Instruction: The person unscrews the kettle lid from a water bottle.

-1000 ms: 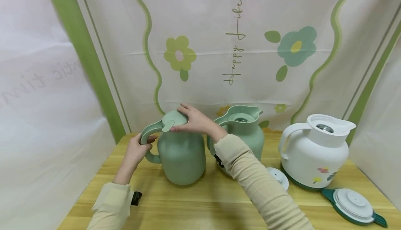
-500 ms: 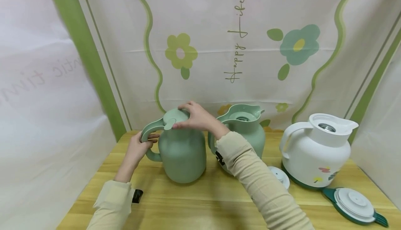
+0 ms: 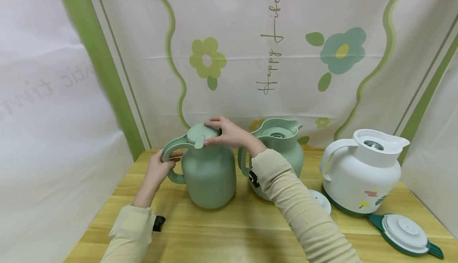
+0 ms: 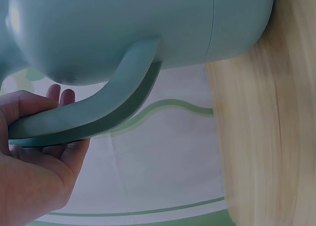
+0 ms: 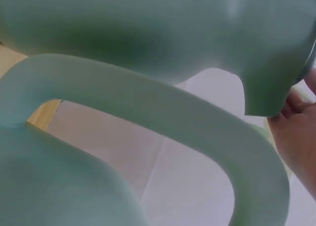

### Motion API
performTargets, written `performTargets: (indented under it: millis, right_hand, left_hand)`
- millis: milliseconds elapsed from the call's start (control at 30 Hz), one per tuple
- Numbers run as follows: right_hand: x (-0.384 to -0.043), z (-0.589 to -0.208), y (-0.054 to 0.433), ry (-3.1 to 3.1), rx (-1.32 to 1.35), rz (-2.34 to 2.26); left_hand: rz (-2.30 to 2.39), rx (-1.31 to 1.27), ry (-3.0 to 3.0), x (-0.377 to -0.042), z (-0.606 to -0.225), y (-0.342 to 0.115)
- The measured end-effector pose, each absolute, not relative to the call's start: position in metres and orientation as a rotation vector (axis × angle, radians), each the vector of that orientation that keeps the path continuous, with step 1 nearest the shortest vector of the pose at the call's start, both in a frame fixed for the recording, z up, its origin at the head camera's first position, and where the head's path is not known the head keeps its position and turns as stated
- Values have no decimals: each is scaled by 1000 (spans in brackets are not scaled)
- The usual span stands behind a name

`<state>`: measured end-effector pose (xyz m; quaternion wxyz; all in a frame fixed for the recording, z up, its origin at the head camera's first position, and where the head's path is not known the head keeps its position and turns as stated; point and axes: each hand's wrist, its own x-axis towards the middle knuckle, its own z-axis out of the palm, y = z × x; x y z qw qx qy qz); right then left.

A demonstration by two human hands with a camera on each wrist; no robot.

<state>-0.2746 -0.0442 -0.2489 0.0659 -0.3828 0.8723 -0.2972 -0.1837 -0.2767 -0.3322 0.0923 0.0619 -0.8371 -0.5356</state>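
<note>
A green thermos jug (image 3: 209,177) stands upright on the wooden table at the left. My left hand (image 3: 159,169) grips its handle (image 4: 94,105), with the thumb on one side and the fingers passing round the other. On the jug's neck sits a round green lid (image 3: 197,131) with a small tab. My right hand (image 3: 232,133) holds that lid from the right, thumb near the tab and fingers over the far edge. In the right wrist view, part of the right hand (image 5: 298,130) shows beside the jug's spout (image 5: 266,95); its fingertips are mostly hidden.
Right of the held jug stands a second green jug (image 3: 277,147), lidless, partly behind my right arm. Farther right are a white lidless jug (image 3: 361,175), a green-and-white lid (image 3: 404,233) and a white lid (image 3: 321,201). A printed curtain (image 3: 243,56) hangs behind the table (image 3: 214,235).
The lid has turned a little, its tab swinging rightward toward the front of the jug, and my right hand has shifted slightly right with it. My left hand keeps its hold on the handle.
</note>
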Motion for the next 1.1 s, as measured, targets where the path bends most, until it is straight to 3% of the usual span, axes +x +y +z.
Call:
performTargets:
  millis: [867, 1100]
  right_hand:
    - [-246, -247, -51, 2766, -985, -801]
    - [-248, -243, -43, 2791, -1073, -685]
  left_hand:
    - [-1589, 196, -2471, -183, -335, -274]
    - [-1579, 205, -2468, -182, -334, -274]
